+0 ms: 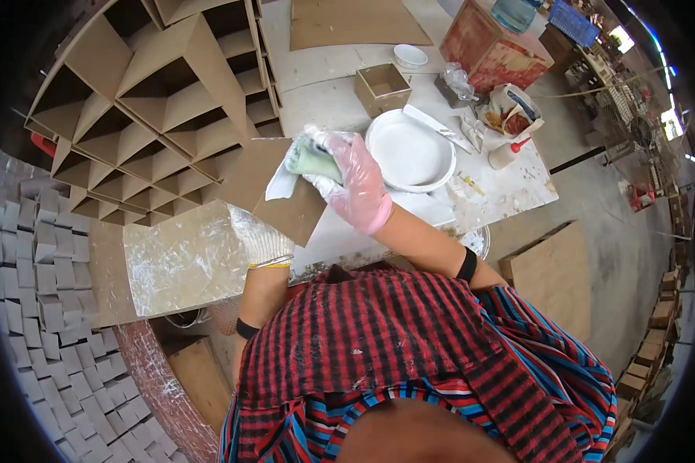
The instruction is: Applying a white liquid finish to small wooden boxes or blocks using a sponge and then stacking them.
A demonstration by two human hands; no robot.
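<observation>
My right hand [355,181], in a thin pinkish plastic glove smeared with white, is closed around a pale green sponge-like roll [314,160]. The roll is over a brown fibreboard box [297,216], tilted above the table. A white strip of paper or film [282,184] hangs beside the roll at the box's edge. My left hand [259,234], in a white knit glove, grips the box from its near left side; the fingers are mostly hidden behind it. Right of my right hand is a round white basin [411,150] with white paste or paint inside.
Stacked open fibreboard boxes [174,100] rise at the left. Beyond the basin are a small square box [382,89], a white bowl [410,55] and a red-tipped squeeze bottle [508,154]. A flat scraper-like strip [439,127] lies across the basin's rim. Grey blocks [42,309] fill the lower left.
</observation>
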